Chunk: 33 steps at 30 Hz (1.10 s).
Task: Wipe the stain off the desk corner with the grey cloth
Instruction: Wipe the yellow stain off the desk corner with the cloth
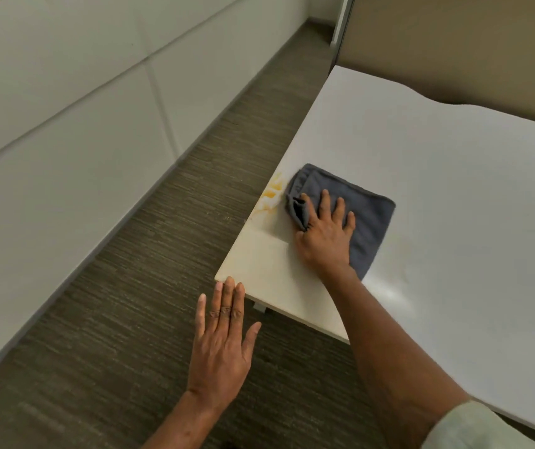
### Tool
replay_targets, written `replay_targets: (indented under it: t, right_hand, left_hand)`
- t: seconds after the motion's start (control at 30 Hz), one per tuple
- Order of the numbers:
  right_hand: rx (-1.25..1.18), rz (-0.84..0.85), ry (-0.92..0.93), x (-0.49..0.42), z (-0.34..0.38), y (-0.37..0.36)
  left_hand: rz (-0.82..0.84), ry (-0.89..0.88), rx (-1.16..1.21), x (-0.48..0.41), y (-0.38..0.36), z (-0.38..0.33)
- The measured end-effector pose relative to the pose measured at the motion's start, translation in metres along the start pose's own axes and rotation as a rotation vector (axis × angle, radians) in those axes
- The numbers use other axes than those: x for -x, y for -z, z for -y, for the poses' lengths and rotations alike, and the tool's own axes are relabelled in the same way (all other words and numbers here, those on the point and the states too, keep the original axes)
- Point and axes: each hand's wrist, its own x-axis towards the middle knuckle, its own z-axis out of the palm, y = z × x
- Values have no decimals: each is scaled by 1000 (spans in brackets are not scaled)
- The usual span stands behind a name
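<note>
A folded grey cloth (pixel 368 215) lies flat on the white desk (pixel 453 189) near its left edge. My right hand (pixel 326 234) presses down on the cloth, fingers spread over it and thumb pinching a fold at its left side. A yellow-orange stain (pixel 271 197) streaks the desk along the left edge, just left of the cloth and uncovered. My left hand (pixel 224 341) hovers flat with fingers extended, holding nothing, its fingertips at the desk's near corner (pixel 224 277).
Grey-brown carpet (pixel 149 270) runs along the left of the desk. White wall panels (pixel 65 124) rise on the far left. A beige partition (pixel 453 43) stands behind the desk, whose back edge curves inward.
</note>
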Motion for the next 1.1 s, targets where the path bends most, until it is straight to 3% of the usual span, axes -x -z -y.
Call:
replay_targets:
  t: [0.17, 0.33, 0.43, 0.6, 0.83, 1.1]
  right_hand:
    - [14, -30, 167, 32, 2, -11]
    - [9, -31, -2, 14, -9, -4]
    - [13, -5, -7, -18, 8, -1]
    - [31, 32, 122, -36, 36, -8]
    - [-26, 30, 384, 32, 33, -22]
    - [40, -3, 122, -6, 5, -6]
  left_hand:
    - [-12, -11, 28, 1, -3, 3]
    - [-27, -17, 61, 1, -7, 3]
    - [-23, -6, 70, 1, -8, 1]
    - [0, 4, 71, 2, -10, 1]
    - [-9, 10, 68, -1, -6, 1]
    - [-39, -33, 60, 0, -11, 6]
